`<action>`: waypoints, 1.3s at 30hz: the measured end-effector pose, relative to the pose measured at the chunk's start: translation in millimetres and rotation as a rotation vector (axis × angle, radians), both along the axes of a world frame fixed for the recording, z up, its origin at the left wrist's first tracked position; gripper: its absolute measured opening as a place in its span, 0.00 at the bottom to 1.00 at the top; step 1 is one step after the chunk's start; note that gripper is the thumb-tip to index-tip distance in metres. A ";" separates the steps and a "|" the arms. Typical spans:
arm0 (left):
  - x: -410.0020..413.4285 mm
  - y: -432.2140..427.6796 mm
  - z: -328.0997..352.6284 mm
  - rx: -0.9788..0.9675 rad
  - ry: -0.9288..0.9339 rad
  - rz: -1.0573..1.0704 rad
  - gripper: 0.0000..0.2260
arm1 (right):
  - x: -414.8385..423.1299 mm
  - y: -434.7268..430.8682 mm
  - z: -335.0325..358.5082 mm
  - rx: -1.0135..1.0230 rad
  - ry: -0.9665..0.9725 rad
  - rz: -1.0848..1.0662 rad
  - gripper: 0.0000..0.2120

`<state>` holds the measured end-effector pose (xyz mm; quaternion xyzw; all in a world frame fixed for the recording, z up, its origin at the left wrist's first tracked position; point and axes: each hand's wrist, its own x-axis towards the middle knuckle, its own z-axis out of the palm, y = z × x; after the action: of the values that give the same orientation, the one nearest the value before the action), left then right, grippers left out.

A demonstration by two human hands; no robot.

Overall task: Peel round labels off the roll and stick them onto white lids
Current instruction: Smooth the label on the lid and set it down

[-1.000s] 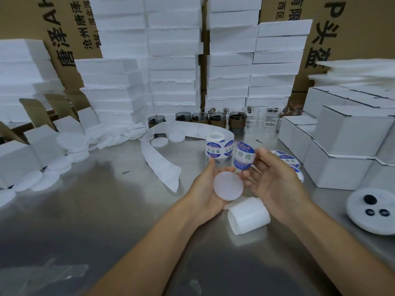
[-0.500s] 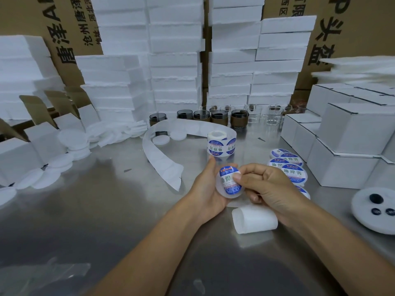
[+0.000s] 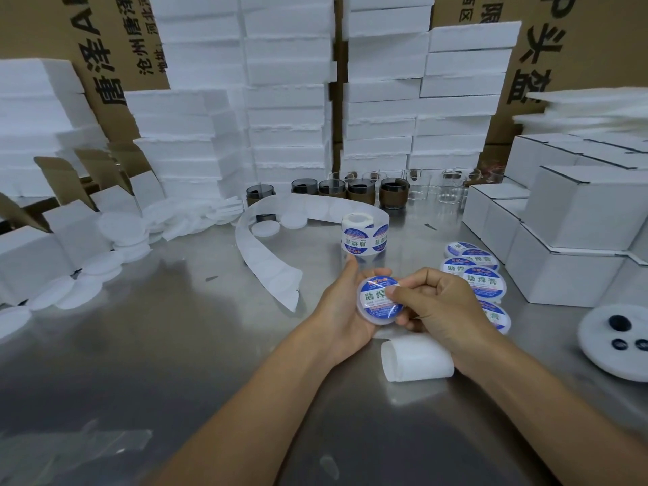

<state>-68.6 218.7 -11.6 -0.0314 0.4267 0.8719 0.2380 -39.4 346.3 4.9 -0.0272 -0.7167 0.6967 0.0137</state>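
A second ago my right hand (image 3: 438, 306) held the round label (image 3: 375, 297) in the air, peeled and curling, above a bare white lid (image 3: 380, 319). Now the label lies flat on that lid, and my right thumb presses on its right side while the other right fingers curl in close around the lid's far and lower right edge. My left hand (image 3: 342, 310) cradles the lid from the left, thumb up along the rim, fingers curled under it.

The lid sits between both hands, above the tabletop (image 3: 175, 345), just in front of the label roll (image 3: 364, 235). It is a round disc with no long axis; its labelled face tilts up toward me, the blue band at the far edge and the green print reading left to right.

My thumb covers the right part of the print, and my left fingers under the lid are out of sight. The small print is too fine to read. The labelled lids (image 3: 484, 278) to the right are partly behind my right hand.
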 end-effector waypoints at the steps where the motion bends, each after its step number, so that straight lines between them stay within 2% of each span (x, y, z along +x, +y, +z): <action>1: 0.1 -0.1 0.1 0.001 0.000 -0.003 0.23 | 0.2 -0.2 -0.1 -0.002 0.004 -0.002 0.05; 20: 3.9 1.2 4.8 -0.019 -0.001 -0.036 0.20 | 0.7 -2.4 -2.6 0.027 0.024 -0.017 0.05; 25: 5.7 2.7 7.2 -0.087 0.091 -0.073 0.07 | 0.3 -1.3 -3.5 0.059 0.015 -0.040 0.05; 27: 7.5 3.8 8.9 -0.084 0.121 -0.092 0.05 | -0.4 -1.1 -3.7 0.074 0.013 -0.046 0.04; 33: 6.8 3.6 8.5 -0.103 0.141 -0.097 0.17 | -2.5 -0.9 -5.2 0.117 0.011 -0.071 0.06; 39: 4.6 3.0 6.4 -0.127 0.129 -0.095 0.21 | -2.8 -2.3 -8.4 0.207 0.049 -0.102 0.10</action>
<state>-63.9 221.7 -5.3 0.0300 0.4968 0.8309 0.2488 -42.1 344.0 -3.5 -0.0448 -0.7819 0.6179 0.0694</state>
